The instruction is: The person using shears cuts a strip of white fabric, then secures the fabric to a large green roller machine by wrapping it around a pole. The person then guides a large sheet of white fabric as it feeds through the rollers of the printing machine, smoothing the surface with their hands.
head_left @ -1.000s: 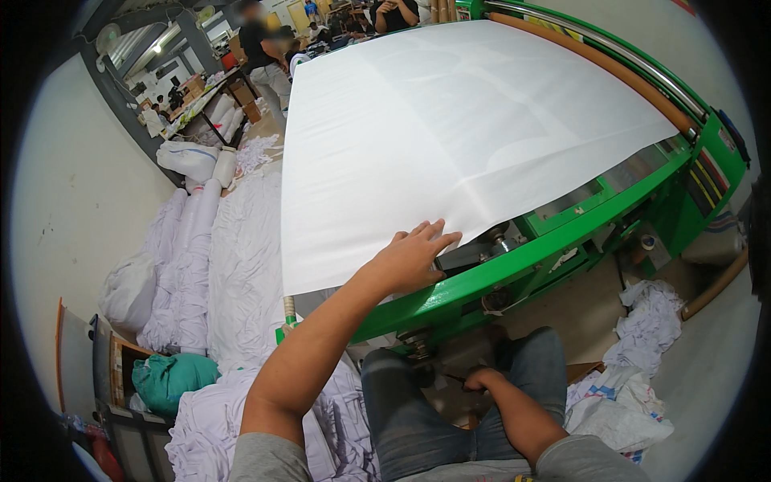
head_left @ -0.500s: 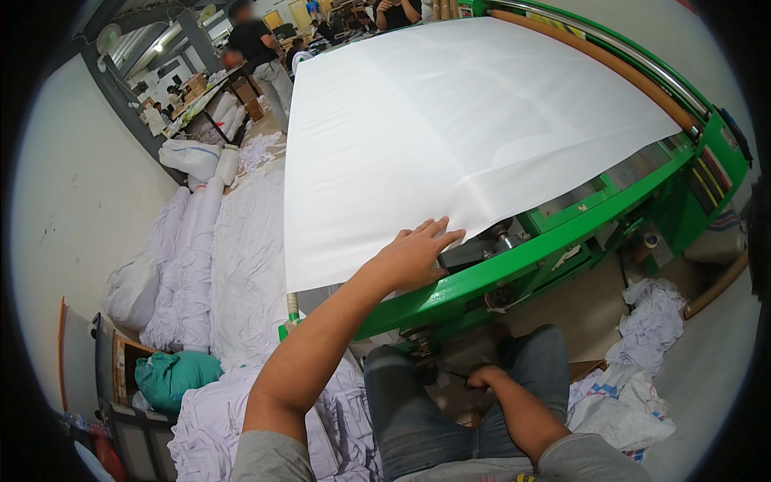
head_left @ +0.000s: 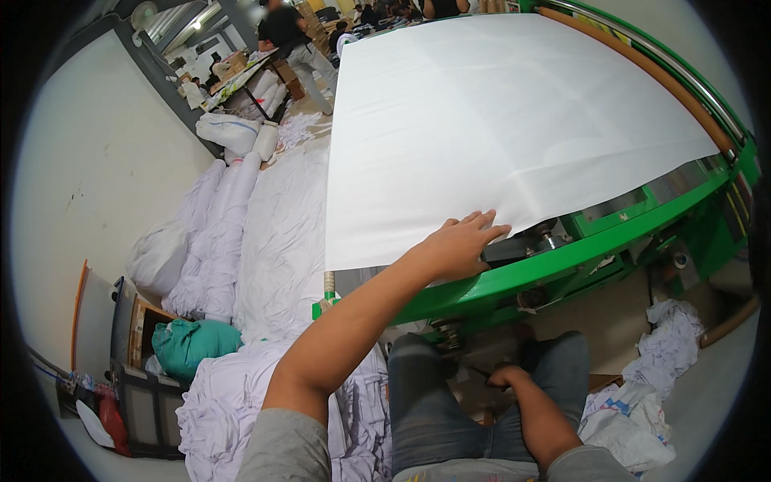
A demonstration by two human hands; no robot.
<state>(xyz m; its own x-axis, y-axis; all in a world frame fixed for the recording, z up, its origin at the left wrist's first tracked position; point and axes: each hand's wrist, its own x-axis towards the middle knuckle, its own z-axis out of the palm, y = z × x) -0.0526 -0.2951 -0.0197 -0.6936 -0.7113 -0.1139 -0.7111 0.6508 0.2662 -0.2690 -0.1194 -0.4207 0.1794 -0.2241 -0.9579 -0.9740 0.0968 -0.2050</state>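
L hand (head_left: 462, 247) spread loose on edge of white sheet (head_left: 498, 120) (thumb nr green frame (head_left: 506, 279)). R hand (head_left: 507, 375) by jeans (head_left: 442, 418), grip unclear.

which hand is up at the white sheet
The left hand: its fingers are spread at the near edge of the white sheet. The right hand is lower in the picture, well apart from the sheet.
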